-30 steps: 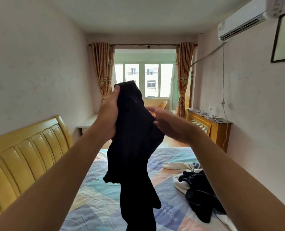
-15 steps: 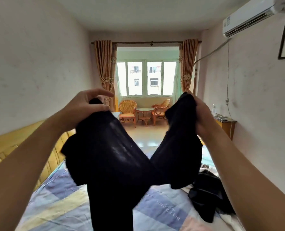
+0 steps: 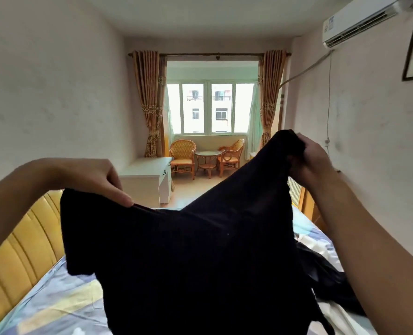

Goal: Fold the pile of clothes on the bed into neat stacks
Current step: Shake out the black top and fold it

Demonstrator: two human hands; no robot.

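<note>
A: Black garment [image 3: 195,257]?
B: Held up in the air above the bed [image 3: 55,301], spread wide between both hands, hem hanging out of view at the bottom.
A: Left hand [image 3: 92,180]?
B: Clamped on the garment's upper left edge, thumb [image 3: 118,194] pressing down on the fabric, other fingers curled behind it.
A: Right hand [image 3: 314,160]?
B: Raised higher, closed round a bunched corner of the same cloth.
A: Anything else on the bed?
B: More dark clothing [image 3: 326,274] heaped toward the right edge, over something white [image 3: 340,317]. Too crumpled to tell apart.
A: Rest of the room?
B: Yellow padded headboard [image 3: 19,245] along the left edge. White desk [image 3: 147,180] beyond the far end, wicker chairs [image 3: 183,155] and a small round table [image 3: 207,158] under the window [image 3: 210,107].
</note>
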